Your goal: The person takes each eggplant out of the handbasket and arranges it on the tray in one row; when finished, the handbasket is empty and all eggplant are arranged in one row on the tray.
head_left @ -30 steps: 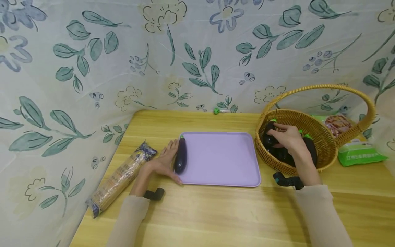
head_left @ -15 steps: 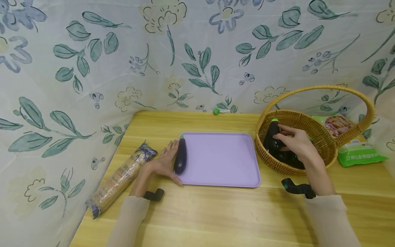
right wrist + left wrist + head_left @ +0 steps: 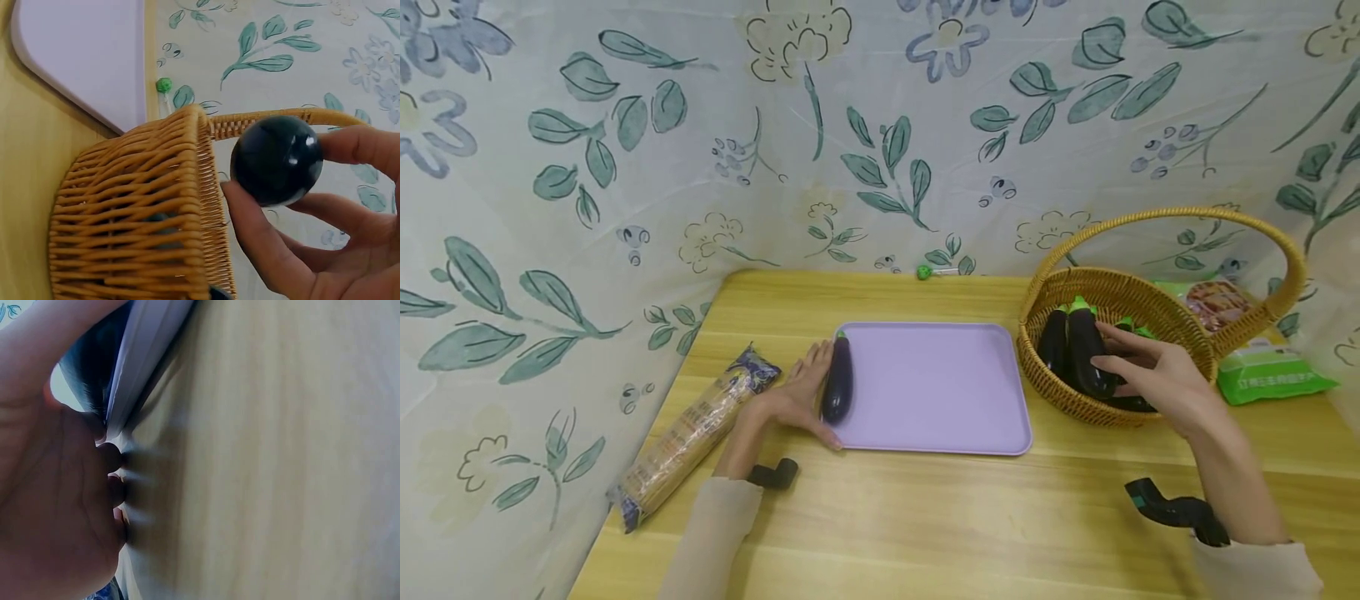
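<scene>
A floral cloth (image 3: 880, 87) hung behind the tray (image 3: 936, 387), and the wooden counter (image 3: 880, 525) spread beneath it. The wicker basket (image 3: 1138, 293) stood just right of the tray, its handle arching up. The tray itself was mostly bare. A long clear packet (image 3: 692, 442) slanted to the tray's left, and a green bag (image 3: 1273, 379) sat well to its right, past the basket.

The left hand (image 3: 797, 404) rested at the tray's left edge, its grip spread loose with the fingers extended, the thumb by the near corner. The right hand (image 3: 1165, 383), to the tray's right, had its grip closed to the width of the held eggplant (image 3: 1087, 354), pinching it near the blunt end at the basket's mouth; whether the whole of it had cleared the rim could not be told.

The work looked to be in its early part. One eggplant (image 3: 837, 383) was done, lying lengthwise along the tray's left side, stem end away from the person. The second was in hand but not yet on the tray. More eggplants (image 3: 1054, 342) were left in the basket, too overlapped to count. Smallest, a green ball on a stick (image 3: 922, 272) lay beyond the tray's far edge.
</scene>
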`<state>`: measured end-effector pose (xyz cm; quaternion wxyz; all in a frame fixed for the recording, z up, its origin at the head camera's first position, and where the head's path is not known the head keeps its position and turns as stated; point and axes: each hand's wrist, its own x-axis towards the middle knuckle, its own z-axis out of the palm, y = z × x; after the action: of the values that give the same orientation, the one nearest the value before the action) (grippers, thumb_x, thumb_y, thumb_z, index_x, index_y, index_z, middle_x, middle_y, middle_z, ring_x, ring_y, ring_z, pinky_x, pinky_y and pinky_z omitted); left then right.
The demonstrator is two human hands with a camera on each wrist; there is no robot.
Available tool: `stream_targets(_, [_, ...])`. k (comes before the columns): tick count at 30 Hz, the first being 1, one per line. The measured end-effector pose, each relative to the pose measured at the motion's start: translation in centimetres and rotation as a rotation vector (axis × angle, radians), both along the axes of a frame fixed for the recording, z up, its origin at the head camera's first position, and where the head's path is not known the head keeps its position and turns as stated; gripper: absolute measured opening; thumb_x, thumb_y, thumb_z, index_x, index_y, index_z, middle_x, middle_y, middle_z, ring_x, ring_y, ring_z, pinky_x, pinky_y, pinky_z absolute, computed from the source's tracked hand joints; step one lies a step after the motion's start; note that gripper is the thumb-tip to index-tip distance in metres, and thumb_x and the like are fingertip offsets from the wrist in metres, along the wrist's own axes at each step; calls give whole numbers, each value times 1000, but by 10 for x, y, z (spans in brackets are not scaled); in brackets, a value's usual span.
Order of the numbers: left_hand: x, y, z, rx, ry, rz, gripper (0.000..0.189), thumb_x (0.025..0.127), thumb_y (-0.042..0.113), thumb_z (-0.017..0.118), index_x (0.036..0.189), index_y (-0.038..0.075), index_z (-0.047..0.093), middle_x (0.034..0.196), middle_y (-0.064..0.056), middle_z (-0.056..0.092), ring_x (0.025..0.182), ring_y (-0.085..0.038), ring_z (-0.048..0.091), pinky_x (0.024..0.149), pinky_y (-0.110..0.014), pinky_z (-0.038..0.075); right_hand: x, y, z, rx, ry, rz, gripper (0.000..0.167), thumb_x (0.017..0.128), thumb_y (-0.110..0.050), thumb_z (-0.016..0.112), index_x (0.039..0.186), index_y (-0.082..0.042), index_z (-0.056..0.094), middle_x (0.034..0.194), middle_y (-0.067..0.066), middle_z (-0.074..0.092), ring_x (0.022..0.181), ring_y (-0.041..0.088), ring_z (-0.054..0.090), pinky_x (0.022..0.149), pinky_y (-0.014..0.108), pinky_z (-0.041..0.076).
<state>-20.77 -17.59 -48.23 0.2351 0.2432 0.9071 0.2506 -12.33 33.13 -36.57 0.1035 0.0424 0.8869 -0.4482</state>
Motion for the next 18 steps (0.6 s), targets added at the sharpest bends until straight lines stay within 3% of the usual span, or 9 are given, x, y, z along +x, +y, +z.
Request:
stream_targets(2, [0,0,0,7,0,1,176,45,71,95,162,14,-24,171,-10,-25,159,-29,-25,132,-55,-8,9,4,2,-5,-6,34,71,106,-39,58,164,-13,28,165,27,33,92,-17,60,77,26,63])
stream_targets(5, [0,0,-1,7,3,3,176,45,71,95,162,15,-24,172,-9,-25,159,-28,-25,132,-55,-8,22,9,4,-30,2,94,63,107,-32,57,163,-17,32,149,1,57,96,-11,66,75,28,63])
stream_targets(8, [0,-1,0,1,8,0,175,46,70,95,162,15,-24,171,-9,-26,159,-28,-25,132,-54,-8,32,10,6,-56,13,160,57,108,-25,56,162,-22,37,130,-32,54,102,-7,68,76,25,62])
stream_targets(10, [0,0,0,-5,3,0,174,47,69,95,162,15,-24,171,-9,-26,159,-27,-26,132,-53,-9,38,7,7,-60,16,190,56,108,-23,57,161,-25,39,128,-37,53,106,-10,66,77,25,60])
stream_targets(11, [0,0,1,-5,1,0,174,47,69,95,162,14,-24,171,-9,-26,159,-27,-26,132,-53,-9,40,3,9,-57,16,199,55,108,-23,57,160,-26,40,131,-36,51,108,-12,63,78,24,59])
stream_targets(15, [1,0,3,-3,-16,3,173,49,67,96,162,14,-24,171,-9,-26,159,-27,-26,132,-53,-9,42,-18,11,-50,24,245,57,107,-25,59,160,-29,40,155,-11,49,114,-15,55,81,27,58])
stream_targets(18, [2,1,4,1,-12,-3,173,49,69,95,162,13,-23,171,-11,-26,159,-28,-26,132,-54,-9,38,-39,14,-50,52,287,57,106,-26,61,160,-26,42,163,10,43,122,-1,59,82,27,56])
